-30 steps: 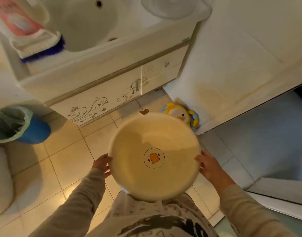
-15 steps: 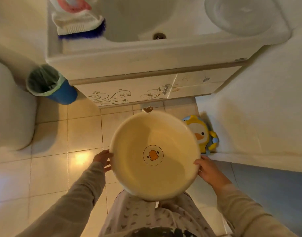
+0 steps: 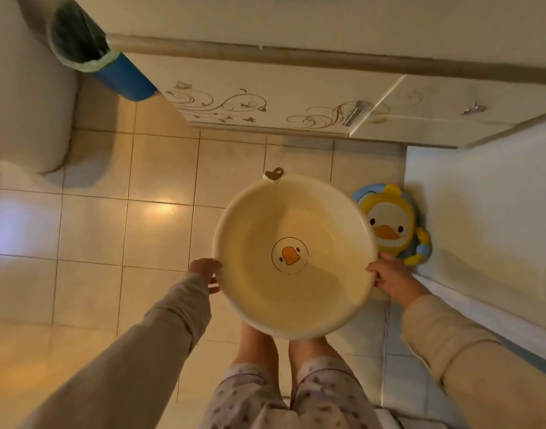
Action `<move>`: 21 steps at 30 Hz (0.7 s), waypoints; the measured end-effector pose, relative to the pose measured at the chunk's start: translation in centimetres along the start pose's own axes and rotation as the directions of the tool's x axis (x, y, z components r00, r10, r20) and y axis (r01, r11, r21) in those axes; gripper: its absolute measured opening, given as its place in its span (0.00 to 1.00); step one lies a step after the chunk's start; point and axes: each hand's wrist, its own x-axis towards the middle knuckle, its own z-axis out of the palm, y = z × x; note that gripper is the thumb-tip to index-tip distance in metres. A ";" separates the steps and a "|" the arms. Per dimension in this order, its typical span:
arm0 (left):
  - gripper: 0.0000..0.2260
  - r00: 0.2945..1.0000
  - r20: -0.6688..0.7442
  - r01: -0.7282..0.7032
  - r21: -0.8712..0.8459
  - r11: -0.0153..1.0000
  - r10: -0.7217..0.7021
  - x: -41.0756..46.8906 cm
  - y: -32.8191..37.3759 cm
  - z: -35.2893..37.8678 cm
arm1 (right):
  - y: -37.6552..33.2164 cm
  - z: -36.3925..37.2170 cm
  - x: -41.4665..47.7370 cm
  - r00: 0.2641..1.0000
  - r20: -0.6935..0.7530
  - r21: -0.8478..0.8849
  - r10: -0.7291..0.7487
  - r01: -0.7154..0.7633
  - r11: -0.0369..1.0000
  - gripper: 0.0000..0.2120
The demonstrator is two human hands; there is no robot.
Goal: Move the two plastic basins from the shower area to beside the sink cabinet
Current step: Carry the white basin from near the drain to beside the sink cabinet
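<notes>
I hold a round cream plastic basin with a duck face printed on its bottom and a heart-shaped hanging tab at its far rim. My left hand grips the left rim and my right hand grips the right rim. The basin hangs level above the tiled floor, over my legs. Right of it a duck-shaped yellow and blue plastic item leans against the white wall. The sink cabinet with swirl decoration stands ahead. A second basin cannot be made out.
A blue waste bin with a green liner stands left of the cabinet. The white toilet fills the far left. A white wall panel closes the right side. Beige floor tiles stretch between toilet and basin.
The view has tipped further down and closer to the cabinet; the sink top has left the frame. The basin has come lower and nearer the duck item. Both hands keep their grip.
</notes>
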 end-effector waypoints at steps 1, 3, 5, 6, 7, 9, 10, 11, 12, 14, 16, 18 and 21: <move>0.18 1.000 -0.014 0.013 0.007 1.000 -0.013 1.5 0.0 0.4 | 0.2 0.6 1.5 1.000 -0.012 -0.010 0.012 -0.012 1.000 0.23; 0.18 0.999 -0.035 0.036 0.039 0.999 -0.035 5.2 0.1 1.2 | 0.5 2.1 4.9 0.999 -0.038 -0.040 0.034 -0.035 0.999 0.25; 0.18 0.998 -0.046 0.054 0.056 0.997 -0.052 9.4 0.3 1.8 | 1.0 3.7 9.0 0.998 -0.040 -0.072 0.057 -0.060 0.996 0.26; 0.18 0.997 -0.045 0.063 0.049 0.997 -0.060 11.7 0.5 2.1 | 1.2 4.5 11.3 0.997 -0.035 -0.077 0.064 -0.067 0.995 0.27; 0.18 0.997 -0.041 0.066 0.038 0.997 -0.065 14.0 0.9 2.5 | 1.3 5.3 13.7 0.998 -0.028 -0.085 0.063 -0.065 0.994 0.27; 0.16 0.998 -0.038 0.044 0.025 0.999 -0.043 18.4 1.8 3.3 | 1.0 7.0 18.3 0.999 0.004 -0.114 0.032 -0.031 0.993 0.25; 0.13 0.999 -0.037 0.023 0.031 0.999 -0.022 20.3 2.4 3.6 | 0.7 7.8 20.3 1.000 0.025 -0.131 0.003 0.001 0.991 0.25; 0.10 0.999 -0.032 0.000 0.044 0.999 0.001 22.3 3.1 4.1 | 0.1 8.6 22.6 0.999 0.035 -0.140 -0.026 0.031 0.990 0.24; 0.08 0.999 -0.024 -0.028 0.059 0.998 0.029 24.3 3.9 4.7 | -0.7 9.3 25.0 0.998 0.036 -0.145 -0.051 0.056 0.988 0.23; 0.07 0.996 -0.005 -0.093 0.102 0.990 0.094 28.3 5.8 6.1 | -2.9 10.3 29.4 0.994 0.036 -0.164 -0.099 0.104 0.981 0.17; 0.07 0.986 0.033 -0.167 0.146 0.975 0.163 31.8 8.1 7.9 | -5.6 10.9 33.5 0.990 0.039 -0.179 -0.135 0.140 0.974 0.12; 0.06 0.972 0.075 -0.233 0.160 0.959 0.223 34.7 10.5 10.0 | -8.7 11.2 37.1 0.984 0.017 -0.189 -0.175 0.175 0.966 0.14; 0.08 0.943 0.124 -0.326 0.145 0.934 0.310 38.2 14.3 13.2 | -13.3 10.8 41.7 0.962 -0.035 -0.211 -0.271 0.258 0.943 0.14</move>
